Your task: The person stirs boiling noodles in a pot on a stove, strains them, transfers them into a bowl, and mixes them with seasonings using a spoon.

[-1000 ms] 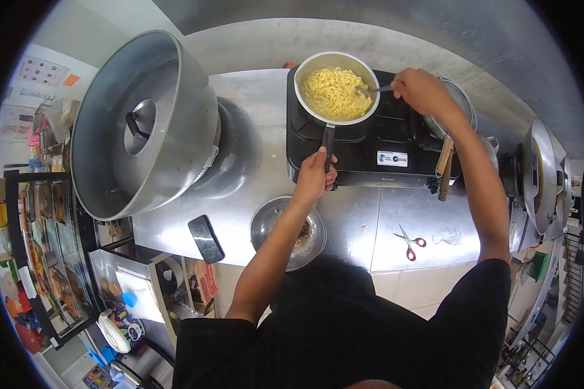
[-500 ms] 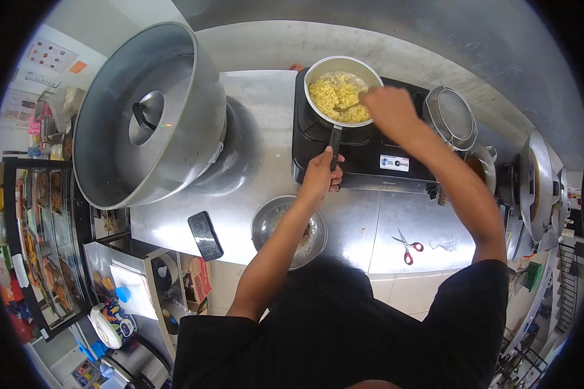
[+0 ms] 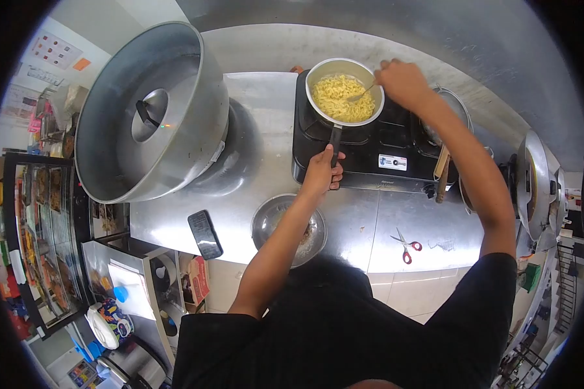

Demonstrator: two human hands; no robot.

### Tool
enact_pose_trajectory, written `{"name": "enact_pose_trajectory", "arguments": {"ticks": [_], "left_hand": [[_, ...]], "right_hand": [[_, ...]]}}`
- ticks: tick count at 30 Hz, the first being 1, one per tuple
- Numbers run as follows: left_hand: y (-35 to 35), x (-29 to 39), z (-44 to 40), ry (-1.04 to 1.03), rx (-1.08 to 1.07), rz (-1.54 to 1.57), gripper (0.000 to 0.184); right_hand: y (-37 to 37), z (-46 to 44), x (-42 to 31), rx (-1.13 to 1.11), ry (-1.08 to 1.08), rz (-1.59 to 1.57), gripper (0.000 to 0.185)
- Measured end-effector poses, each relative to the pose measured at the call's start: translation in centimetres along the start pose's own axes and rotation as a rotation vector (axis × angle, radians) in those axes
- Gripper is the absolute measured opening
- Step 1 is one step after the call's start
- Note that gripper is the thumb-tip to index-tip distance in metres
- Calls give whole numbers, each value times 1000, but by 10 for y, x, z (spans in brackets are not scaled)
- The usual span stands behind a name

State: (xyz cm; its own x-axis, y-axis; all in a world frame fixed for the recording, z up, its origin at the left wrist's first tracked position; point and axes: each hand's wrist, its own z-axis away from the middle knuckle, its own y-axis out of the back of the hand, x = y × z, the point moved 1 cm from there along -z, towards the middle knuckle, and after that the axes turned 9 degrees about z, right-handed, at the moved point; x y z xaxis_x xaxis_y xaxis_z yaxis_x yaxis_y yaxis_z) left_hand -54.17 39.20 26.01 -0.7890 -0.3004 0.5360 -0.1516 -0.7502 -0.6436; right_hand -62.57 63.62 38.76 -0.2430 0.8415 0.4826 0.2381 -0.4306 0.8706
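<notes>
Yellow noodles (image 3: 339,97) fill a saucepan (image 3: 313,107) on the left side of a black gas stove (image 3: 353,165). My left hand (image 3: 324,170) is wrapped round the pan's black handle (image 3: 335,137), which points toward me. Above the pan's right rim, my right hand (image 3: 401,81) is closed on a metal fork (image 3: 358,97) whose end rests among the noodles. The fork's grip end is hidden by the fingers. Under my left forearm sits a metal bowl (image 3: 266,227) with brownish bits in it.
A large metal drum (image 3: 194,129) with a handled lid stands on the left of the steel counter (image 3: 253,155). A phone (image 3: 205,235) and red-handled scissors (image 3: 406,246) lie near the front edge. On the stove's right side are a strainer (image 3: 457,107) and a wooden handle (image 3: 442,178).
My right hand has moved slightly up and to the right, drawing the fork toward the pan's right side. The noodles have shifted a little. My left hand keeps its hold on the handle.
</notes>
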Motion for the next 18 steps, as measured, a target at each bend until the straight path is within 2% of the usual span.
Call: {"name": "enact_pose_trajectory", "arguments": {"ticks": [3,6,9,12,16,18], "left_hand": [[0,-1,-1,6,-6,6,43],[0,0,0,11,-5,14,42],[1,-1,-1,15,0,23,43],[1,-1,-1,38,5,33,42],[2,0,-1,19,-6,11,42],[2,-1,0,23,1,16,41]], "right_hand": [[0,1,23,3,-67,28,26],[-17,7,11,0,-162,-14,21],[-35,18,-20,-30,-130,-185,18],[-13,14,-23,-26,-78,-178,19],[0,-6,-14,72,-231,-180,20],[-15,-6,-38,35,-129,-140,20]]}}
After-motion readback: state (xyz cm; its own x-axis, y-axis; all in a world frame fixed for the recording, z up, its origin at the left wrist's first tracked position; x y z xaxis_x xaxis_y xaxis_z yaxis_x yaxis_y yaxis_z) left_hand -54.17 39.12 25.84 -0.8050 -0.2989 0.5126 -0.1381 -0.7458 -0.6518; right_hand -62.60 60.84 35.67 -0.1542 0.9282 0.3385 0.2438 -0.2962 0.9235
